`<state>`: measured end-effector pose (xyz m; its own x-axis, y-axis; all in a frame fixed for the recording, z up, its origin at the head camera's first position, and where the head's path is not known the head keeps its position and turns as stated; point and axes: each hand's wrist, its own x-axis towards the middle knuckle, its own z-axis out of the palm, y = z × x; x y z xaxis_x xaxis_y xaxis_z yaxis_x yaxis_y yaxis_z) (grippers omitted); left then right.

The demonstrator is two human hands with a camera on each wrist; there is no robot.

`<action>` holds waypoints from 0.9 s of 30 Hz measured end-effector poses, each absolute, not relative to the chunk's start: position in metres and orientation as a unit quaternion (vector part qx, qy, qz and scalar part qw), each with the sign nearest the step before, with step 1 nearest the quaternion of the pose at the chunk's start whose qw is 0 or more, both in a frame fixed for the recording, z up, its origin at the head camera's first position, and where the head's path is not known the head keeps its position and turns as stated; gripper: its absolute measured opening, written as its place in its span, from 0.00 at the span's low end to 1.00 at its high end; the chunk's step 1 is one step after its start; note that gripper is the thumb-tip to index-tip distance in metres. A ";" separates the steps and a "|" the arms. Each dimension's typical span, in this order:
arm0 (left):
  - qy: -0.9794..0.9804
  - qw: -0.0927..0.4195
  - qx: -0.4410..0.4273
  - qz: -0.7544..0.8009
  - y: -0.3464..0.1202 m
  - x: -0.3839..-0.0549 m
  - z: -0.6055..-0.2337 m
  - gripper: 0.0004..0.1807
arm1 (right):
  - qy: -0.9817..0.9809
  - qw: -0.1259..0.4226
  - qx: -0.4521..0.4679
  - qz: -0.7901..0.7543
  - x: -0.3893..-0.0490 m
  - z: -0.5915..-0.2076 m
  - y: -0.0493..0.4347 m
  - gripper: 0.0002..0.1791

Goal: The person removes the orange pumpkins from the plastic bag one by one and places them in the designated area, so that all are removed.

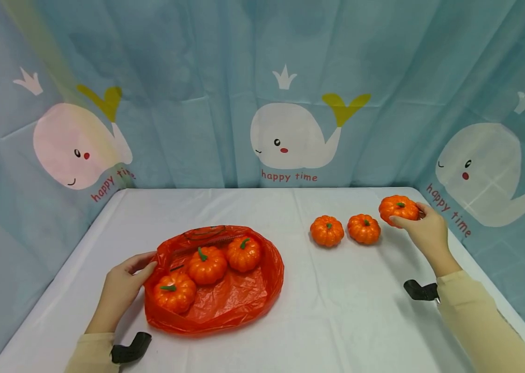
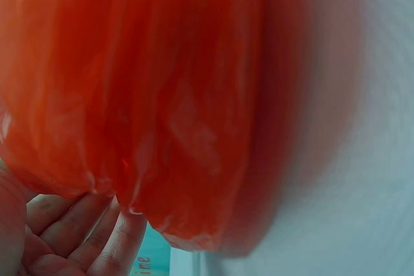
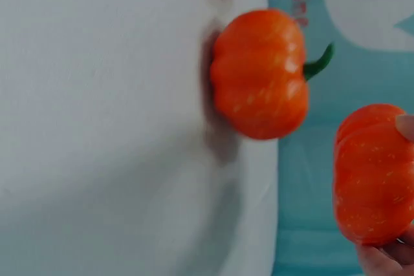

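Note:
A red plastic bag (image 1: pixel 239 298) lies spread with its mouth up on the table's left half, and 3 small orange pumpkins (image 1: pixel 207 265) sit inside it. My left hand (image 1: pixel 125 280) pinches the bag's left rim between thumb and fingers; in the left wrist view the red plastic (image 2: pixel 162 95) hides part of that hand. At the far right, my right hand (image 1: pixel 425 230) grips another small pumpkin (image 1: pixel 398 208) with a green stem, raised above the table. To its left stand two more pumpkins, one nearer (image 1: pixel 364 229) and one farther (image 1: pixel 327 231).
A white cloth covers the table (image 1: pixel 337 311). Blue curtains (image 1: pixel 206 140) printed with whales hang behind it and along both sides. A black curved piece (image 1: pixel 131 348) shows at the left wrist, and a similar black piece (image 1: pixel 420 290) at the right.

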<state>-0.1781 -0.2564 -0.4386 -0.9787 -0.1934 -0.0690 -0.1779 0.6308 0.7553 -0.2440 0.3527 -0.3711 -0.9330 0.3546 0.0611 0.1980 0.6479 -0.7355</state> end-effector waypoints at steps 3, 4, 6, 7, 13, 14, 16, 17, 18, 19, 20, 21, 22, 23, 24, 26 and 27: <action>-0.902 0.011 0.103 -0.419 -0.256 -0.178 -0.438 0.33 | -0.902 0.085 -0.180 0.384 -0.251 -0.379 0.362 0.52; -0.902 0.011 0.104 -0.419 -0.255 -0.178 -0.438 0.32 | -0.901 0.079 -0.190 0.382 -0.253 -0.381 0.364 0.52; -0.902 0.012 0.104 -0.420 -0.255 -0.177 -0.438 0.32 | -0.899 0.070 -0.209 0.379 -0.258 -0.387 0.368 0.51; -0.902 0.013 0.104 -0.419 -0.255 -0.177 -0.438 0.32 | -0.897 0.068 -0.216 0.379 -0.260 -0.389 0.370 0.51; -0.901 0.010 0.105 -0.422 -0.255 -0.177 -0.438 0.32 | -0.894 0.056 -0.240 0.375 -0.267 -0.402 0.378 0.49; -0.900 0.010 0.106 -0.423 -0.255 -0.177 -0.438 0.32 | -0.893 0.052 -0.243 0.375 -0.267 -0.403 0.379 0.49; -0.901 0.010 0.104 -0.422 -0.255 -0.177 -0.438 0.32 | -0.893 0.040 -0.249 0.373 -0.268 -0.407 0.381 0.49; -0.901 0.010 0.104 -0.422 -0.256 -0.177 -0.438 0.32 | -0.892 0.037 -0.251 0.374 -0.268 -0.408 0.382 0.49; -0.901 0.009 0.103 -0.422 -0.256 -0.176 -0.437 0.32 | -0.892 0.034 -0.253 0.374 -0.268 -0.410 0.383 0.49; -0.901 0.010 0.102 -0.421 -0.256 -0.176 -0.437 0.32 | -0.891 0.032 -0.255 0.373 -0.269 -0.411 0.384 0.49; -0.901 0.010 0.101 -0.421 -0.256 -0.176 -0.437 0.32 | -0.892 0.031 -0.257 0.371 -0.269 -0.412 0.384 0.50; -0.901 0.011 0.101 -0.421 -0.256 -0.176 -0.437 0.32 | -0.893 0.031 -0.258 0.368 -0.269 -0.414 0.385 0.49; -0.901 0.011 0.100 -0.421 -0.256 -0.176 -0.437 0.32 | -0.893 0.031 -0.260 0.367 -0.269 -0.415 0.385 0.50; -0.901 0.012 0.099 -0.422 -0.256 -0.176 -0.438 0.32 | -0.892 0.031 -0.262 0.366 -0.270 -0.416 0.385 0.49; -0.901 0.013 0.099 -0.422 -0.255 -0.176 -0.438 0.32 | -0.893 0.031 -0.263 0.365 -0.270 -0.417 0.385 0.49; -0.901 0.015 0.097 -0.422 -0.255 -0.175 -0.438 0.32 | -0.891 0.032 -0.268 0.366 -0.270 -0.419 0.386 0.49; -0.901 0.015 0.096 -0.422 -0.255 -0.175 -0.438 0.32 | -0.889 0.032 -0.270 0.367 -0.270 -0.420 0.386 0.49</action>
<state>-0.1750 -0.2553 -0.4381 -0.9810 -0.1862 -0.0551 -0.1616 0.6249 0.7638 -0.2701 0.3857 -0.4196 -0.8520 0.5040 -0.1419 0.4572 0.5841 -0.6706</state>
